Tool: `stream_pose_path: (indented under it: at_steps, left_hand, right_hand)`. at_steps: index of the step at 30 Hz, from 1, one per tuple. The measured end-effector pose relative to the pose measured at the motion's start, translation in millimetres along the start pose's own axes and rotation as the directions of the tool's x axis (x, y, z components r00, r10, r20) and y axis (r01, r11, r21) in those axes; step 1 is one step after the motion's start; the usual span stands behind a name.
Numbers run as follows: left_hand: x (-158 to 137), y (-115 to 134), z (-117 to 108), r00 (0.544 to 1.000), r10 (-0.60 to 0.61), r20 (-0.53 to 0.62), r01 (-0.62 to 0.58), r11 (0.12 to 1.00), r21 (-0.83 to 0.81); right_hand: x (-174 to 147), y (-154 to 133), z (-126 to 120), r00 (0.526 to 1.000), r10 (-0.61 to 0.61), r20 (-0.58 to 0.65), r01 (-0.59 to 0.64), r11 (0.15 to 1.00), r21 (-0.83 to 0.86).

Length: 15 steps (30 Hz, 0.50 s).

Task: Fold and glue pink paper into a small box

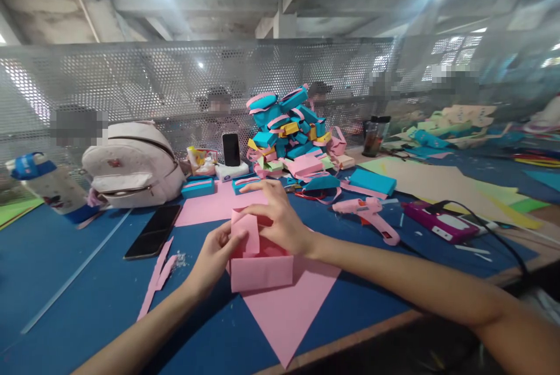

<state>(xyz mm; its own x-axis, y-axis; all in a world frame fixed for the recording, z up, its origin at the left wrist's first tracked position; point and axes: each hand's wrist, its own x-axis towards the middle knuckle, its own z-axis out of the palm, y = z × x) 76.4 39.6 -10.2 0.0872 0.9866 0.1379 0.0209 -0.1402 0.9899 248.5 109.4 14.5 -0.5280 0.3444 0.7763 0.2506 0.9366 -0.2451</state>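
A folded pink paper box stands in front of me on a pink paper sheet whose corner points toward me. The box's near wall is upright, and a narrow pink flap rises at its left side. My left hand grips that left side, its thumb pressed on the flap. Reaching in from the right, my right hand bends over the box. One of its fingers lies along the flap's top edge and another stretches out above; its thumb is hidden.
A pink glue gun lies at right beside a purple power bank with a cable. A heap of paper boxes rises behind. At left are a phone, pink scraps, a white backpack and a bottle.
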Motion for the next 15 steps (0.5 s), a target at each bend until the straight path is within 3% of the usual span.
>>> stream_pose_path:
  at_steps: [10,15]
  left_hand:
    - [-2.4,-1.6,-2.2,0.999,0.008,0.043,-0.012,0.997,0.082]
    - [-5.2,5.3,2.6,0.997,0.059,0.050,-0.067,0.982,0.178]
  right_hand:
    - [2.4,-2.3,3.1,0.996,-0.055,0.065,0.050,0.996,0.068]
    - [9.0,-5.3,-6.1,0.977,-0.203,0.070,0.201,0.979,0.034]
